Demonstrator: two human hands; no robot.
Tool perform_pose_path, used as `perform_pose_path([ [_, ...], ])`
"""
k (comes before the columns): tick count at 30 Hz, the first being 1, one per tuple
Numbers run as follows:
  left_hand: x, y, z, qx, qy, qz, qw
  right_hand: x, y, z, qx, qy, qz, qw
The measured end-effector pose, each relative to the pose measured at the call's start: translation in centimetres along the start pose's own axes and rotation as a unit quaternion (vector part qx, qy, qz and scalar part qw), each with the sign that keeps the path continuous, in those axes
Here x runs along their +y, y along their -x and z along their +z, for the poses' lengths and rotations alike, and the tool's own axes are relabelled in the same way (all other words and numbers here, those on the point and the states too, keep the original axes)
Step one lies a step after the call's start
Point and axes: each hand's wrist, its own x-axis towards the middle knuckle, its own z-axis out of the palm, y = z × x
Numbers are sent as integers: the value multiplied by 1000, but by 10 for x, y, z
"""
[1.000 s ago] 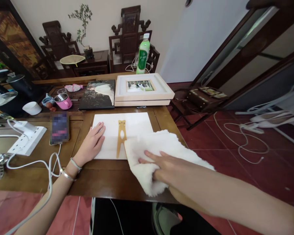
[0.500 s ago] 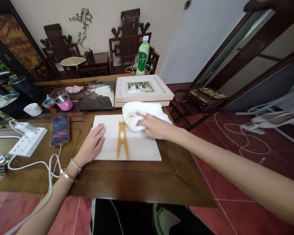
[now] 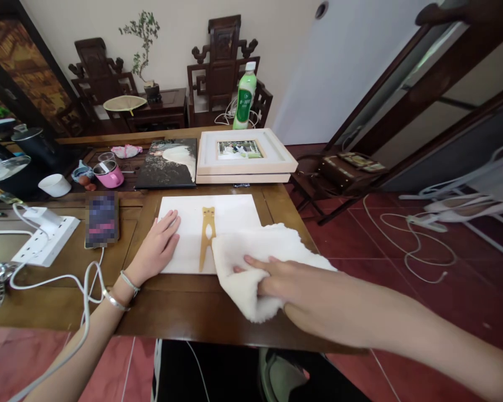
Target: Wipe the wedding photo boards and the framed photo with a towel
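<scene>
In the centre of the frame, one flat white rectangular board (image 3: 185, 245) lies on one brown wooden table (image 3: 163, 307). One left hand (image 3: 161, 244) rests open on the left part of the board, its fingers slightly apart. One right hand (image 3: 276, 282) presses one fluffy white cloth (image 3: 238, 251) on the right part; whether its fingers clamp the cloth, I cannot tell. Between the two hands, one yellow flat cat-headed piece (image 3: 208, 223) lies on the board, its lower right part under the cloth.
</scene>
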Motion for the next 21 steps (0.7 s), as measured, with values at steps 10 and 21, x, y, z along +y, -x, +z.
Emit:
perform_pose_path([
  [10,1,0,-3,-3,7,-1,1000,73,-77,-8,161,42,50,985],
  [21,-1,0,0,1,7,1,1000,-9,-53,33,67,50,77,993],
])
